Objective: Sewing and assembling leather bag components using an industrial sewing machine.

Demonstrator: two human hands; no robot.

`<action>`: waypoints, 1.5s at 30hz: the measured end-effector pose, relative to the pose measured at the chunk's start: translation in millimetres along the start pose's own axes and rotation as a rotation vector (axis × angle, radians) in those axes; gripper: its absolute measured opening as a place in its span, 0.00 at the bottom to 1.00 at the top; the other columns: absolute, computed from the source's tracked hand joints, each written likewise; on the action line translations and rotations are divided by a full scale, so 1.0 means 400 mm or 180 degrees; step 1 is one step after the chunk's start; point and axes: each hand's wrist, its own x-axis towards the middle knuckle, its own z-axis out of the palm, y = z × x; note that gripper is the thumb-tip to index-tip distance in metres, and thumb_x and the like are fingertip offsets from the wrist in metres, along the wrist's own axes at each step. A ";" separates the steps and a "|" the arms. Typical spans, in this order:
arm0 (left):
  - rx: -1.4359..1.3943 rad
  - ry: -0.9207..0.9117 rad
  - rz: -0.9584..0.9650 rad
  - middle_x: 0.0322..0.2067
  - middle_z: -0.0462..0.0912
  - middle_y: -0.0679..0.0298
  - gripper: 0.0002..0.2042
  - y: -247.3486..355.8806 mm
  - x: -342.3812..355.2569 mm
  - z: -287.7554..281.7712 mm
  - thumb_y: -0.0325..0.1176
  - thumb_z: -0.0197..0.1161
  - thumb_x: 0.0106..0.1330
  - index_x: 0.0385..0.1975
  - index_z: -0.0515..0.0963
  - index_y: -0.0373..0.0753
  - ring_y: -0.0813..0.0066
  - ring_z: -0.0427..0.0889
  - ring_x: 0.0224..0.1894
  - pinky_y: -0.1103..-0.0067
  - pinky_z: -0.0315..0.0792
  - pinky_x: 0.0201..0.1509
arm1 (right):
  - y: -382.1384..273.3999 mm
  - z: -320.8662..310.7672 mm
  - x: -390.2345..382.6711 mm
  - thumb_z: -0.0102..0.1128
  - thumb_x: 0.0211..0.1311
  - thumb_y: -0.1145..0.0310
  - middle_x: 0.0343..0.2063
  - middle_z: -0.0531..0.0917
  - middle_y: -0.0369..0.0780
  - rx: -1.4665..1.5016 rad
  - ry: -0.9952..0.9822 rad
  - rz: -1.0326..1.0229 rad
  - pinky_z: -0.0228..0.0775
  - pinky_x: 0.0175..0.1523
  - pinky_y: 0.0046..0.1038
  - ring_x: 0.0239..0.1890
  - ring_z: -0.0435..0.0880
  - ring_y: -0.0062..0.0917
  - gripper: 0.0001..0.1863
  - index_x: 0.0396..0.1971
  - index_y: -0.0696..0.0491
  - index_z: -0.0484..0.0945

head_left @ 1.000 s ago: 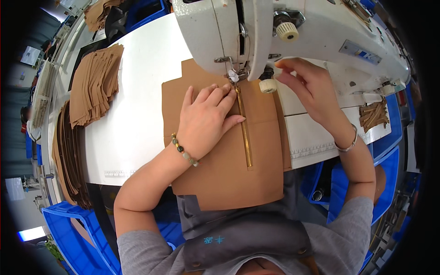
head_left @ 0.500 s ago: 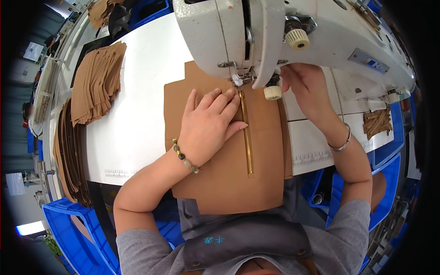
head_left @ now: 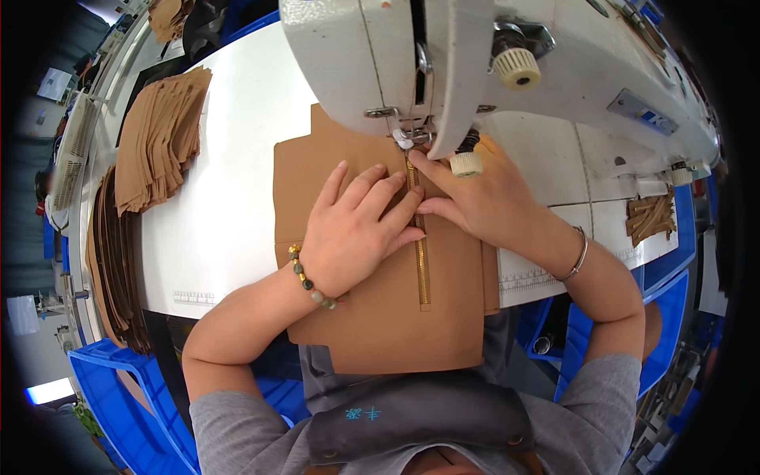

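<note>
A brown panel (head_left: 372, 317) with a brass-toned zipper (head_left: 423, 269) set in it lies beneath the white sewing machine (head_left: 340, 63), its near edge reaching past the table edge. My left hand (head_left: 356, 218) rests flat on the panel left of the zipper, fingers spread. From the right, my right hand (head_left: 495, 198) touches the panel beside the zipper's upper end. Its index finger points close to the presser foot (head_left: 405, 141), and its thumb lies lower, near my left fingertips. A cream knob (head_left: 466, 164) on the machine partly covers this hand.
Stacked brown pieces (head_left: 158, 142) lie on the white table (head_left: 237, 158) at the left, with more long pieces (head_left: 119, 261) hanging beside them. Small brown strips (head_left: 651, 218) sit at the right. Blue bins (head_left: 127, 404) stand below the table on both sides.
My right hand has come from behind the machine's knob down to the left, onto the panel by the zipper. My left hand stays on the panel, its fingers slightly shifted.
</note>
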 end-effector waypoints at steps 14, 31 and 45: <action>-0.0426 -0.0025 0.0008 0.55 0.82 0.62 0.26 -0.006 0.005 -0.007 0.48 0.72 0.59 0.57 0.84 0.45 0.60 0.80 0.60 0.63 0.74 0.65 | 0.001 0.003 -0.004 0.74 0.52 0.51 0.37 0.82 0.38 -0.0121 0.0116 -0.0050 0.71 0.58 0.38 0.48 0.81 0.34 0.17 0.34 0.49 0.85; -0.0790 -0.0201 -0.0270 0.64 0.79 0.57 0.36 -0.019 0.002 -0.015 0.53 0.73 0.57 0.61 0.78 0.33 0.53 0.77 0.65 0.65 0.73 0.68 | 0.005 -0.004 -0.001 0.72 0.57 0.50 0.35 0.84 0.40 0.0043 -0.0076 -0.0460 0.68 0.66 0.39 0.50 0.81 0.37 0.22 0.39 0.54 0.84; -0.0434 -0.0191 -0.0218 0.64 0.80 0.60 0.36 -0.039 0.018 -0.002 0.58 0.69 0.59 0.61 0.79 0.36 0.57 0.76 0.66 0.62 0.69 0.69 | 0.011 0.009 0.001 0.71 0.59 0.49 0.36 0.84 0.44 -0.0094 -0.0012 -0.0283 0.70 0.64 0.39 0.49 0.81 0.41 0.28 0.51 0.55 0.84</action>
